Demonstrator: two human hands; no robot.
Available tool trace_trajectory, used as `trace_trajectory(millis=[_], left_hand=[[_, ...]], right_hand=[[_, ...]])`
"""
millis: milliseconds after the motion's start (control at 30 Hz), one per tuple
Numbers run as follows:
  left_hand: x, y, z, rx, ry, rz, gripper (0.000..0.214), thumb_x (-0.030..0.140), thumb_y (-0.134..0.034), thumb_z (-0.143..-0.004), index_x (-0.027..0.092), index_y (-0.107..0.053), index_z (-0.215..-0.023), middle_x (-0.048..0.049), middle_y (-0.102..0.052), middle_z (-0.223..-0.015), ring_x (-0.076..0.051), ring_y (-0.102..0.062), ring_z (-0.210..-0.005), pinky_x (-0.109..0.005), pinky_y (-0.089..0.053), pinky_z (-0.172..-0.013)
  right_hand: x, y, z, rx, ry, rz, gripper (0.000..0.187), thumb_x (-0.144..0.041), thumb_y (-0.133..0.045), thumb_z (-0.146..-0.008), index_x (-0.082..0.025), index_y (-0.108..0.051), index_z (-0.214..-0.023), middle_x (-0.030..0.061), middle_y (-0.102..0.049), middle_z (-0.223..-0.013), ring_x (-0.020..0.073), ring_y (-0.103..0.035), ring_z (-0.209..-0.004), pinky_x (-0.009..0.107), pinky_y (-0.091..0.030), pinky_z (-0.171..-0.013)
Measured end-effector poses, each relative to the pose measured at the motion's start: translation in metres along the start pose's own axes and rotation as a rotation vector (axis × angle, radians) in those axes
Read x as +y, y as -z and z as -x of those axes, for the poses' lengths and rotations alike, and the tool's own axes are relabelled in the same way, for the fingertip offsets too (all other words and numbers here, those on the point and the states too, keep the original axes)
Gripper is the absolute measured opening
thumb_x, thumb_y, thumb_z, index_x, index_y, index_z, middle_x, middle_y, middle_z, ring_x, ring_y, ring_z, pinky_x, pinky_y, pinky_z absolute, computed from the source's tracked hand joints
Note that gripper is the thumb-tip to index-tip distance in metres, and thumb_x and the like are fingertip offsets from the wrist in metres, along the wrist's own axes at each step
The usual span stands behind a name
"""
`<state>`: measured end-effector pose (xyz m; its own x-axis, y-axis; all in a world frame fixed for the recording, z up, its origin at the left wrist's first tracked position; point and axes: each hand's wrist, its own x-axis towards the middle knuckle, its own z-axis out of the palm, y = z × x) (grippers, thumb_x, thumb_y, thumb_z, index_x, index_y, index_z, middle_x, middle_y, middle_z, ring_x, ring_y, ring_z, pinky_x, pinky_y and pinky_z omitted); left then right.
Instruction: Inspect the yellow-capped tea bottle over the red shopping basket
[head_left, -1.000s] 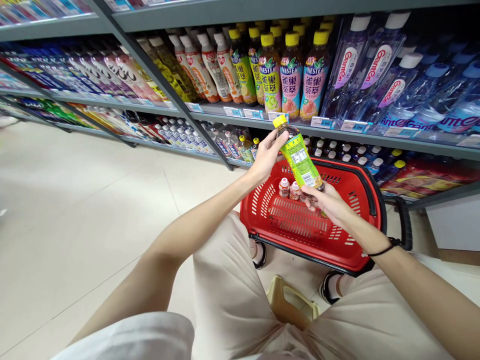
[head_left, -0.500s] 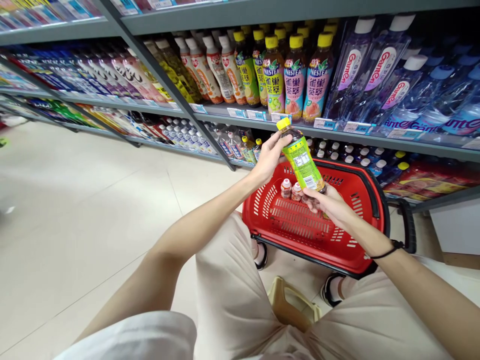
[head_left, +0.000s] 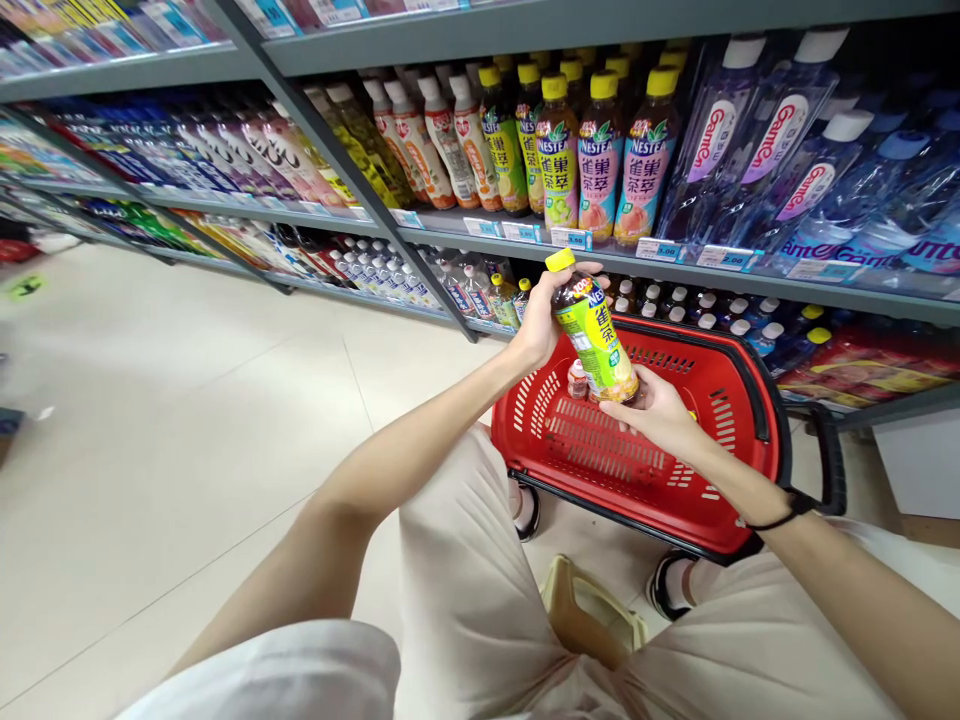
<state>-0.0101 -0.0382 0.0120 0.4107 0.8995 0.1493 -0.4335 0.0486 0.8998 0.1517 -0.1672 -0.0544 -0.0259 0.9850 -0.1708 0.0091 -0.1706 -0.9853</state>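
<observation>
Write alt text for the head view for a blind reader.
A left hand near the cap and a right hand under the base hold a yellow-capped Nestea bottle above a red basket. Shelves of bottled drinks fill the view ahead, and small bottles lie in the basket.

Head-worn cam here, looking forward and down from just behind and above the left hand (head_left: 544,320) and right hand (head_left: 651,412), pretty close, with store shelving (head_left: 675,258) just past them.
</observation>
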Motion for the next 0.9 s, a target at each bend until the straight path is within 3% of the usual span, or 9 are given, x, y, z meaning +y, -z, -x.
trace_trajectory(millis=[100, 167, 367, 600, 700, 800, 900], left_hand=[[-0.001, 0.000, 0.000, -0.035, -0.005, -0.011, 0.043, 0.055, -0.059, -0.086, 0.019, -0.071, -0.105, -0.0087, -0.079, -0.107, -0.030, -0.075, -0.112, -0.044, -0.059, -0.100], [-0.002, 0.000, 0.001, -0.069, -0.010, -0.002, 0.043, 0.055, -0.061, -0.085, 0.019, -0.072, -0.105, -0.0086, -0.078, -0.105, -0.028, -0.076, -0.106, -0.042, -0.060, -0.097], [-0.001, -0.003, 0.005, -0.126, 0.002, -0.022, 0.041, 0.052, -0.066, -0.081, 0.017, -0.073, -0.100, -0.0085, -0.077, -0.100, -0.027, -0.076, -0.098, -0.040, -0.061, -0.092], [-0.002, -0.001, 0.003, -0.126, -0.023, -0.013, 0.037, 0.049, -0.065, -0.082, 0.017, -0.075, -0.099, -0.0080, -0.079, -0.099, -0.026, -0.077, -0.097, -0.041, -0.062, -0.093], [-0.003, 0.001, 0.000, -0.053, -0.041, -0.014, 0.034, 0.046, -0.065, -0.084, 0.017, -0.075, -0.097, -0.0078, -0.080, -0.100, -0.026, -0.076, -0.104, -0.042, -0.059, -0.102], [-0.001, 0.002, -0.003, 0.008, -0.031, 0.029, 0.032, 0.045, -0.064, -0.085, 0.017, -0.075, -0.098, -0.0084, -0.081, -0.104, -0.027, -0.075, -0.112, -0.043, -0.057, -0.107], [0.001, 0.003, -0.003, 0.013, -0.011, 0.060, 0.033, 0.045, -0.065, -0.085, 0.018, -0.074, -0.101, -0.0081, -0.080, -0.107, -0.027, -0.075, -0.112, -0.043, -0.058, -0.106]], right_hand=[[0.009, 0.000, -0.001, 0.043, 0.107, 0.034, 0.063, -0.040, -0.094, -0.068, -0.020, -0.061, -0.118, 0.0102, -0.076, -0.117, 0.0246, -0.076, -0.096, 0.040, -0.064, -0.086], [0.015, 0.002, -0.001, 0.057, 0.135, 0.114, 0.067, -0.042, -0.095, -0.069, -0.021, -0.060, -0.121, 0.0114, -0.075, -0.121, 0.0287, -0.075, -0.106, 0.046, -0.062, -0.095], [0.022, 0.008, 0.000, 0.067, 0.158, 0.265, 0.065, -0.042, -0.098, -0.067, -0.023, -0.062, -0.118, 0.0131, -0.076, -0.119, 0.0337, -0.075, -0.106, 0.051, -0.063, -0.092], [0.017, 0.004, 0.000, 0.030, 0.134, 0.160, 0.066, -0.040, -0.098, -0.065, -0.024, -0.059, -0.116, 0.0116, -0.075, -0.118, 0.0317, -0.074, -0.108, 0.048, -0.063, -0.093], [0.012, 0.002, 0.001, -0.020, 0.078, 0.016, 0.070, -0.038, -0.097, -0.066, -0.024, -0.053, -0.118, 0.0079, -0.075, -0.114, 0.0229, -0.076, -0.088, 0.038, -0.063, -0.075], [0.003, 0.002, 0.002, -0.116, -0.018, -0.098, 0.070, -0.041, -0.095, -0.069, -0.024, -0.046, -0.117, 0.0009, -0.073, -0.095, 0.0129, -0.063, -0.053, 0.028, -0.048, -0.046], [-0.007, 0.003, 0.004, -0.185, -0.067, -0.168, 0.065, -0.043, -0.094, -0.071, -0.023, -0.048, -0.112, 0.0004, -0.072, -0.089, 0.0111, -0.059, -0.047, 0.026, -0.041, -0.043]])
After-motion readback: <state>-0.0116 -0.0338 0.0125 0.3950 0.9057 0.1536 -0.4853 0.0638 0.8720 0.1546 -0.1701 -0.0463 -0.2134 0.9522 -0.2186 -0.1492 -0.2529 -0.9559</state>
